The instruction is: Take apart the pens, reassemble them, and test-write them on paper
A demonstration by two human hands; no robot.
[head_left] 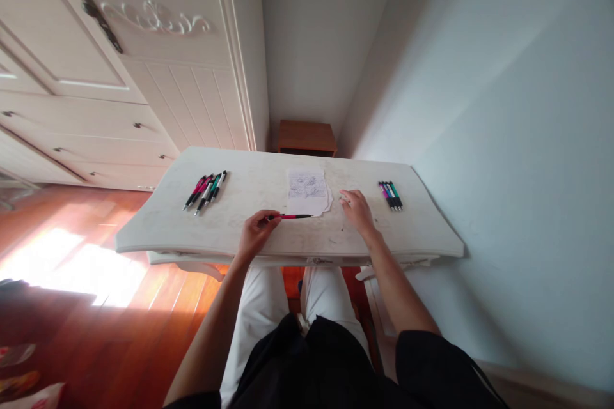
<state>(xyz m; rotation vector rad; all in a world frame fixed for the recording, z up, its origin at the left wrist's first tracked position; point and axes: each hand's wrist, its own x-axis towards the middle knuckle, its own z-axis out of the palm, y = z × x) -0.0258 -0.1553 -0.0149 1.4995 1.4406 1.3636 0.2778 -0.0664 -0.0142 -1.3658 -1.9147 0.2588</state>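
My left hand [255,230] is closed on a red pen [293,216] that lies level, its tip pointing right toward the lower edge of a scribbled sheet of paper [308,192]. My right hand [355,208] rests on the white table [249,230] just right of the paper, fingers stretched toward it and holding nothing. A row of several pens [206,191], red, black and green, lies at the table's left. Another small row of pens [390,195] lies at the right, beyond my right hand.
A white wardrobe with drawers [119,77] stands at the left. A small brown wooden stand [307,138] sits behind the table against the wall. The pale wall [503,140] runs close along the right. Below the table are my legs and a red-brown wooden floor [96,307].
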